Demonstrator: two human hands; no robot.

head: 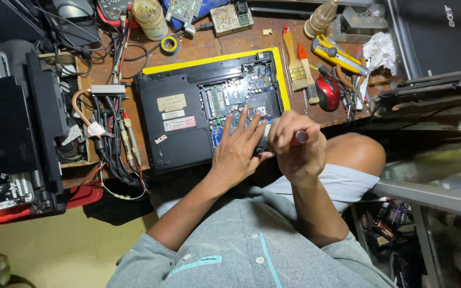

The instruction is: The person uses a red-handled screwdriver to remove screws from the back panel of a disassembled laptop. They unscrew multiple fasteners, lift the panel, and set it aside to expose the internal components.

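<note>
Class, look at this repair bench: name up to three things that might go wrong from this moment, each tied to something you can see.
1. The right hand grips a screwdriver over the laptop's exposed board; a slip might scratch it.
2. The left hand rests flat on the open bay, so bare fingers may touch components.
3. The laptop's near edge seems to overhang the table; pressure could tip it.

open over laptop's (177, 114) closed left half; hemmed by cable tangle (114, 144) left, brushes (301, 66) right.
</note>
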